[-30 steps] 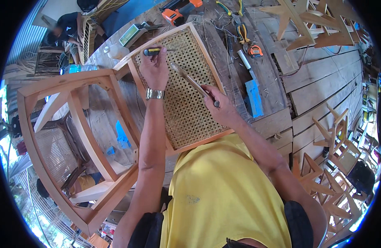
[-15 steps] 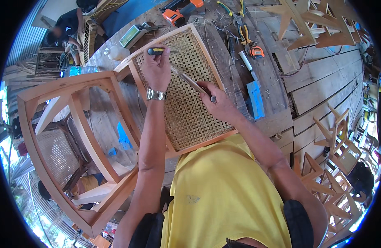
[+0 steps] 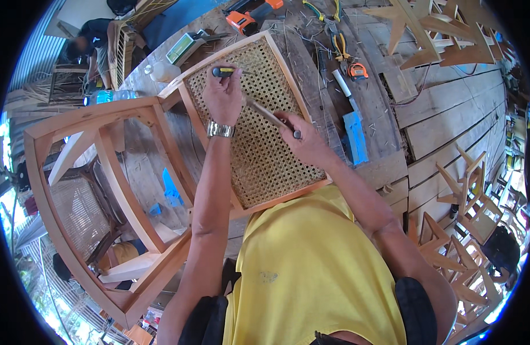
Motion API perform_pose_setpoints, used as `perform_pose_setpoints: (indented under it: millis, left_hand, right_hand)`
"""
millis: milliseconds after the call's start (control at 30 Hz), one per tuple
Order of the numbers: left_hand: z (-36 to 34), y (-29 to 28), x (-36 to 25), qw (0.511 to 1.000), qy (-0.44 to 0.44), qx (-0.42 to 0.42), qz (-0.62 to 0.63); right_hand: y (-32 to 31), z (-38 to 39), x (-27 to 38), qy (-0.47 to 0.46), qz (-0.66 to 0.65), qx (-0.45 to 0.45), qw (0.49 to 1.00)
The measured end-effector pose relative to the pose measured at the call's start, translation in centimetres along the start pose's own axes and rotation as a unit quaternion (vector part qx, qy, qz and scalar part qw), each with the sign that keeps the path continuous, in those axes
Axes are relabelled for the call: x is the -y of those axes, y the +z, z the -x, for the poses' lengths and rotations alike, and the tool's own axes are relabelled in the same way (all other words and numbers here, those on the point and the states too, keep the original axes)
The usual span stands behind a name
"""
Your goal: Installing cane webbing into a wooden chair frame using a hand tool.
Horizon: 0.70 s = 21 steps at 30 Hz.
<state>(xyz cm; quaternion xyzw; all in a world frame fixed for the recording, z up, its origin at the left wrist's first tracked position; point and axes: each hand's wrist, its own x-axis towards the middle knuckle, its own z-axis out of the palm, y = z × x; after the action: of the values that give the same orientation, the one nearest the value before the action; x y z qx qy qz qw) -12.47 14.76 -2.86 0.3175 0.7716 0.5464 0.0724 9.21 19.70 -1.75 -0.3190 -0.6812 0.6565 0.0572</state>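
Holding a screwdriver [image 3: 223,72] by its black-and-yellow handle, the left hand [image 3: 223,95] was over the far part of the cane panel [image 3: 265,167], thumb and fingers clamped on the grip. Its thin shaft pointed rightward; whether the tip touched the weave, I cannot tell. The right hand [image 3: 304,140] had its fingers closed around the near end of a long hammer-like tool [image 3: 266,112], perhaps to leave its length free; the far end, partly blurred, lay close to the left hand. The panel sat inside its wooden border [image 3: 289,77] on the workbench [image 3: 299,49], right in front of the yellow shirt [image 3: 311,259], probably so both arms could reach across it. A chair frame [image 3: 106,152] lay on its side to the left. Pliers [image 3: 338,46] and a tape measure [image 3: 357,71] rested beyond the panel's right edge, seemingly out of the way yet handy.
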Motion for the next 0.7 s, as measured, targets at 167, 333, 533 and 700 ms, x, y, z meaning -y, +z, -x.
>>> perform_pose_setpoints:
  millis: [167, 333, 533, 700]
  left_hand:
    - [0.1, -1.1, 0.4, 1.0, 0.002, -0.022, -0.01]
    - [0.2, -1.0, 0.8, 0.999, -0.019, -0.01, 0.039]
    - [0.2, -1.0, 0.7, 0.999, -0.011, -0.021, 0.044]
    - [-0.5, -1.2, 0.8, 0.999, -0.006, -0.038, 0.034]
  right_hand:
    - [0.2, 1.1, -0.5, -0.032, -0.005, -0.068, 0.997]
    - [0.3, 1.2, 0.1, 0.008, -0.002, 0.024, 1.0]
    - [0.4, -0.3, 0.0, -0.048, 0.014, -0.042, 0.998]
    - [0.2, 0.1, 0.4, -0.036, 0.026, 0.03, 0.999]
